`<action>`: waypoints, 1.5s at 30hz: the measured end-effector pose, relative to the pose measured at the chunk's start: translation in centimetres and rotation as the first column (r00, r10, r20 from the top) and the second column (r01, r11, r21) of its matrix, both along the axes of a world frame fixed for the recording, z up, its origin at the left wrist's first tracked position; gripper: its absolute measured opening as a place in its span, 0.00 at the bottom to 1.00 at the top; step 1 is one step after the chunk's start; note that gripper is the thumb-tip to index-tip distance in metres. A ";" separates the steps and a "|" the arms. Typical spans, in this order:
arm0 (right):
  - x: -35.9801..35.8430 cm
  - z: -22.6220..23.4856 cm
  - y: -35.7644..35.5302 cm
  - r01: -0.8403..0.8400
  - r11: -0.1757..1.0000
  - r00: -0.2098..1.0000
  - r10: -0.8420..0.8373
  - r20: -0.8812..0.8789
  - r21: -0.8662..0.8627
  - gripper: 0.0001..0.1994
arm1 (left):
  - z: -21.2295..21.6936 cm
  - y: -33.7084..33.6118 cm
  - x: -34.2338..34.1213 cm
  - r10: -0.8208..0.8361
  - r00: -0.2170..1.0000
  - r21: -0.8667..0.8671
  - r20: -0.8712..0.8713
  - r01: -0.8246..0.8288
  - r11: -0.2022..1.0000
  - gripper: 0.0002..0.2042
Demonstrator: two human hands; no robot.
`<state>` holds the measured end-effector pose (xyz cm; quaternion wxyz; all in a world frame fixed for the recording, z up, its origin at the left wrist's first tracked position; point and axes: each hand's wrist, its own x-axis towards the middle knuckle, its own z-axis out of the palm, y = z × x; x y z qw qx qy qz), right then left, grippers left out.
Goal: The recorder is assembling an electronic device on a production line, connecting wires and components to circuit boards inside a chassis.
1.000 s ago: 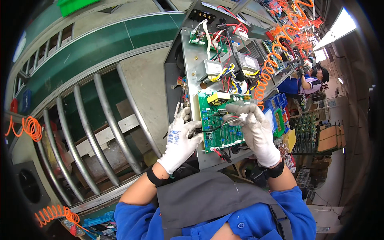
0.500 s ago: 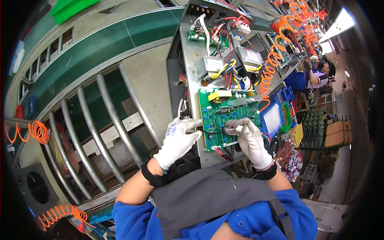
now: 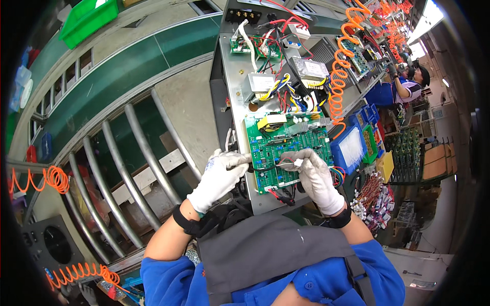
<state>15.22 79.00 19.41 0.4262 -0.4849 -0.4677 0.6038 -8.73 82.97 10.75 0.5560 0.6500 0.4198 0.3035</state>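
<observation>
A green circuit board (image 3: 275, 176) with a yellow transformer (image 3: 272, 121) lies on the metal chassis (image 3: 236, 109) in front of me. My right hand (image 3: 317, 179), in a white glove, is over the board's right part, pinching a small white connector (image 3: 298, 162) between thumb and fingers. A thin dark cable (image 3: 268, 169) runs from that connector leftward across the board. At the board's left edge, my gloved left hand (image 3: 220, 176) has its fingers closed around the cable's other visible stretch; the fingertips partly hide it.
An orange coiled hose (image 3: 338, 84) hangs right of the chassis. Blue bins (image 3: 348, 150), a green bin (image 3: 369, 144) and bundled wires (image 3: 375, 204) sit at the right. A roller conveyor (image 3: 145, 148) runs along the left. A co-worker (image 3: 403, 89) stands far right.
The view has shifted slightly, so the chassis and board appear a little further left. Both hands keep their hold on the cable and connector, with the left hand slightly lower.
</observation>
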 end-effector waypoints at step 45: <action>11.4 4.7 0.3 -0.816 0.559 0.458 0.780 0.427 -0.146 0.15 | 9.2 -12.2 9.5 0.300 0.861 0.541 -0.411 -0.035 0.841 0.10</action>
